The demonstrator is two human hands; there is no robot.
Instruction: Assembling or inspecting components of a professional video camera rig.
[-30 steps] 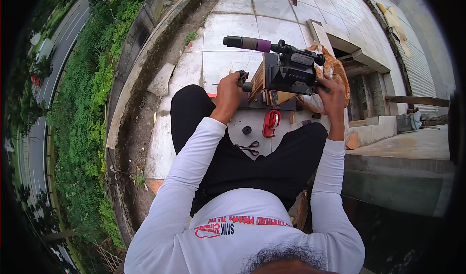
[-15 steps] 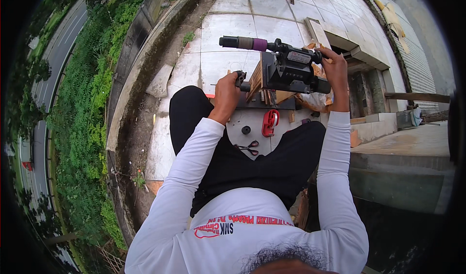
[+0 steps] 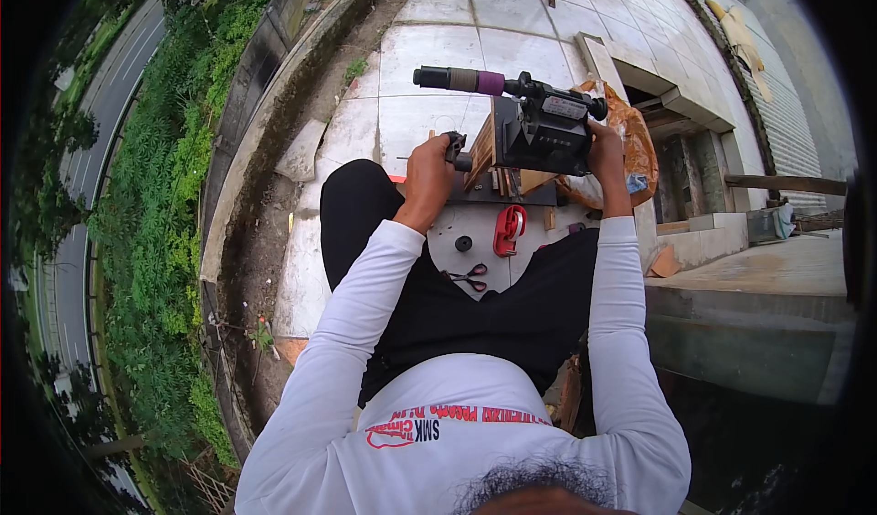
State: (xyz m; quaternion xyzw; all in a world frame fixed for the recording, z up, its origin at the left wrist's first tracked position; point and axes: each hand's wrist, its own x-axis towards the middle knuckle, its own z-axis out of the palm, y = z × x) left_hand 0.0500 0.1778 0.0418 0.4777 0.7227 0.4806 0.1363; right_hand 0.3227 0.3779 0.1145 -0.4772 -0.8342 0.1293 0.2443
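A black hand-winding machine (image 3: 553, 136) stands before me, fixed to an upright wooden board (image 3: 481, 154). From its upper part a black rod (image 3: 466, 80) with tan and purple wraps sticks out to the left. My left hand (image 3: 427, 179) is closed round a small black part (image 3: 455, 145) at the board's left side. At the machine's right end, my right hand (image 3: 607, 156) is closed with its fingers against the machine; the part it grips is hidden behind them. A round black knob (image 3: 597, 108) shows just above that hand.
Between my knees lie a red tape dispenser (image 3: 510, 230), a small black spool (image 3: 463, 243) and scissors (image 3: 469, 278). An orange plastic bag (image 3: 630, 141) sits behind my right hand. Past a low wall (image 3: 228, 195) at left are plants and a road.
My right hand has come down and nearer from the upper right end of the machine, uncovering the round knob and more of the orange bag. My left hand has barely moved.
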